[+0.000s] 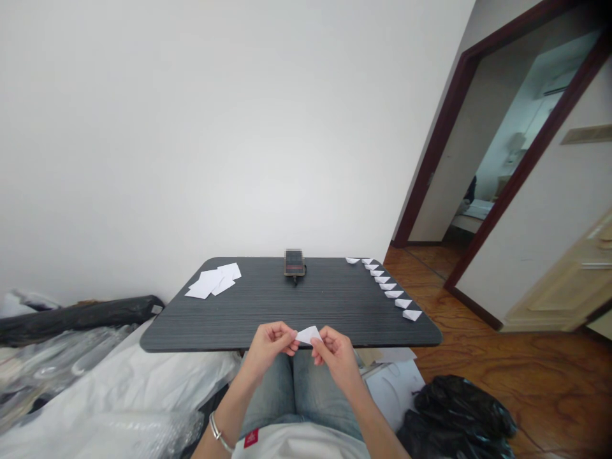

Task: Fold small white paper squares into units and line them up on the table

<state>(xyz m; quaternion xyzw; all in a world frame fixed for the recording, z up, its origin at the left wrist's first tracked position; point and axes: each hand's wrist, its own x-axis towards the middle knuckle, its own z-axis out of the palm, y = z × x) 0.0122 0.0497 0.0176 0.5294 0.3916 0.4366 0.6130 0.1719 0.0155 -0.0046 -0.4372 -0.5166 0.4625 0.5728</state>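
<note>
A small folded piece of white paper point(308, 335) is held between my two hands, just over the near edge of the black table point(268, 312). My left hand point(275, 341) pinches its left end between thumb and fingers. At the other end, my right hand point(333, 347) grips the paper with thumb and fingertips. Several flat white paper sheets point(209, 282) lie overlapping at the table's left. Along the right edge runs a row of several small folded white papers point(393, 294), with one more folded paper point(352, 261) beside its far end.
A phone-like device point(294, 262) with a cable stands at the table's back middle, near the white wall point(287, 127). Plastic-wrapped items point(119, 382) lie at the left. Black plastic bags point(459, 414) rest on the wooden floor point(478, 338) at the right, near a doorway.
</note>
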